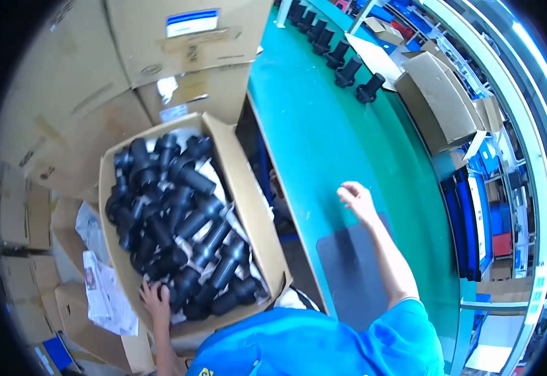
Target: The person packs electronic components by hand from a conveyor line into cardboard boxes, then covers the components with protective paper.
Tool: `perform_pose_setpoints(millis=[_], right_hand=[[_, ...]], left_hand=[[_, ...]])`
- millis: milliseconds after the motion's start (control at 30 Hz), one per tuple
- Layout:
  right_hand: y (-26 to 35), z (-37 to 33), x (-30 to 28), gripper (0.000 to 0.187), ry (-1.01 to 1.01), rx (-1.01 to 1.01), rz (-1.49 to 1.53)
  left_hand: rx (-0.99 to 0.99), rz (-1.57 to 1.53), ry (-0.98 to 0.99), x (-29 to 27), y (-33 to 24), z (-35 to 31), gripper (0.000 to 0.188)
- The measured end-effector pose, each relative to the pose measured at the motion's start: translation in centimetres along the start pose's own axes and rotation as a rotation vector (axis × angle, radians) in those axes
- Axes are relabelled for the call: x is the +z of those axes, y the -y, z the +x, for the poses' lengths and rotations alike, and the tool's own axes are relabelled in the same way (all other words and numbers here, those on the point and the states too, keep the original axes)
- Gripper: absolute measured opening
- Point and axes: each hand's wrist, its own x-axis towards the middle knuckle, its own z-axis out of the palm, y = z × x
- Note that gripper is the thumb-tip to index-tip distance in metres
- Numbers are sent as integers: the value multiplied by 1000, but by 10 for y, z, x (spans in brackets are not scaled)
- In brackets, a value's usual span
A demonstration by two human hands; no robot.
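Observation:
A cardboard carton [248, 207], its top uncovered, holds a heap of black plastic pipe fittings [161, 232]. At its near left corner my left hand [154, 302] reaches over the wall. Its fingers are spread and touch a black fitting at the edge of the heap; no grip around it shows. My right hand [357, 200] hovers over the green bench top [305, 144], fingers loosely bent and apart, with nothing visible in them. Below that hand a dark grey mat [349, 269] lies on the bench, partly covered by my forearm.
Several black fittings [347, 72] stand upright in a row along the bench's far side. Large closed cartons [186, 37] are stacked beyond the open one. An open carton [436, 103] stands at the bench's right edge. Crumpled white paper [107, 294] lies to the left. Shelves with blue bins line the right.

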Motion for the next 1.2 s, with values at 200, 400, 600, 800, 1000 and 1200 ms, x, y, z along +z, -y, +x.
perform_pose_setpoints(millis=[200, 400, 600, 800, 1000, 1200], right_hand=[[-21, 220, -159, 72, -494, -167, -324], [35, 373, -204, 101, -693, -245, -708], [51, 444, -226, 108, -738, -208, -805], [74, 460, -190, 103, -581, -125, -877], [109, 472, -167, 97, -449, -137, -1107], [104, 466, -156, 82, -289, -306, -1075]], left_hand=[[-160, -2, -34, 14, -38, -11, 61], [-99, -6, -91, -16, -37, -54, 63], [-282, 372, -165, -30, -33, -105, 72], [-434, 446, -79, -35, -33, -117, 75], [-323, 416, 10, -20, -38, -103, 74], [-329, 343, 59, 11, 20, -112, 74]])
